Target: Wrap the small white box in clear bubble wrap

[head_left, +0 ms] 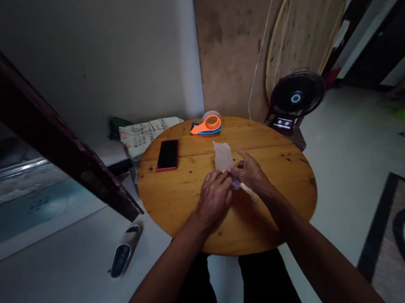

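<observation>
A crumpled, translucent pale plastic wrapper [222,155] lies on the round wooden table [272,156], its long part pointing away from me. What it may contain cannot be made out. My left hand [215,194] rests over the wrapper's near end with its fingers bent and pressed on it. From the other side, my right hand [251,172] pinches the same end between thumb and fingers, the index finger partly raised. Both hands' fingertips meet there and hide some of the plastic.
An orange tape dispenser [206,125] stands at the table's far edge, and a phone [168,155] lies at the left. Behind are a printed sack [146,134] and a dark round fan [296,98]. A slipper [124,253] is on the floor at left.
</observation>
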Available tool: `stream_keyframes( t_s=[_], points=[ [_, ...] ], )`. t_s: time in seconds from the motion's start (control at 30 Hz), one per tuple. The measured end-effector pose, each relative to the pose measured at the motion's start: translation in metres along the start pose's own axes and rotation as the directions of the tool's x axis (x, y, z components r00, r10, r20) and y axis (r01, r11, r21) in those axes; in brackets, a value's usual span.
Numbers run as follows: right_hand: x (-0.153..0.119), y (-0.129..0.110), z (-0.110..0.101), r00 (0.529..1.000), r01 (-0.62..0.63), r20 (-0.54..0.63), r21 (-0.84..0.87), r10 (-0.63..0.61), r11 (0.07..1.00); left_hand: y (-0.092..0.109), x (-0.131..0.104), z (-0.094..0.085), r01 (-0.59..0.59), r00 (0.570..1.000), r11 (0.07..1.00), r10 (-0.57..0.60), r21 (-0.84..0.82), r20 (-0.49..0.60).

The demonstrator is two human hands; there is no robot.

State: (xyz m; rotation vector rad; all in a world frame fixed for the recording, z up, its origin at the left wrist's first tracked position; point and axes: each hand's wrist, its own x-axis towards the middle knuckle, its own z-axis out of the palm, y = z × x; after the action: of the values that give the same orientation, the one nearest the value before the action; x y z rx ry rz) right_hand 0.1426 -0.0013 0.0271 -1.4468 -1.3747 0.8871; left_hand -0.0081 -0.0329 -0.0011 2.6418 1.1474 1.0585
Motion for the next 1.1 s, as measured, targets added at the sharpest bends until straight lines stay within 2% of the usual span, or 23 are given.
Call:
stream_keyframes(
  t_s=[0.17,0.5,0.6,0.77,0.83,1.0,1.1],
  points=[
    [-0.007,-0.008,-0.003,0.996,-0.014,0.082,-0.037,0.017,0.999,-0.002,-0.001,0.001,0.060,0.997,0.995,-0.064,-0.086,-0.043],
    [-0.013,-0.014,-0.015,0.970,-0.080,0.234,0.082,0.059,0.993,-0.005,-0.001,0.000,0.079,0.979,0.949,-0.131,-0.305,-0.155],
    [-0.013,-0.013,-0.018,0.969,-0.093,0.240,0.111,0.064,0.989,-0.006,-0.002,0.003,0.049,0.978,0.953,-0.106,-0.298,-0.180],
    [-0.014,-0.014,-0.018,0.965,-0.085,0.257,0.114,0.054,0.990,-0.006,-0.003,0.003,0.040,0.986,0.959,-0.084,-0.281,-0.144],
    [-0.015,-0.015,-0.016,0.965,-0.072,0.258,0.093,0.046,0.993,-0.006,-0.003,0.002,0.060,0.984,0.953,-0.106,-0.297,-0.141],
    [-0.018,-0.013,-0.012,0.966,-0.051,0.255,0.021,0.044,0.998,-0.004,0.000,-0.001,0.172,0.953,0.905,-0.252,-0.389,-0.166],
    [-0.018,-0.013,-0.012,0.966,-0.036,0.254,-0.023,0.041,0.999,-0.003,0.002,0.000,0.163,0.948,0.892,-0.260,-0.421,-0.184]
  ],
)
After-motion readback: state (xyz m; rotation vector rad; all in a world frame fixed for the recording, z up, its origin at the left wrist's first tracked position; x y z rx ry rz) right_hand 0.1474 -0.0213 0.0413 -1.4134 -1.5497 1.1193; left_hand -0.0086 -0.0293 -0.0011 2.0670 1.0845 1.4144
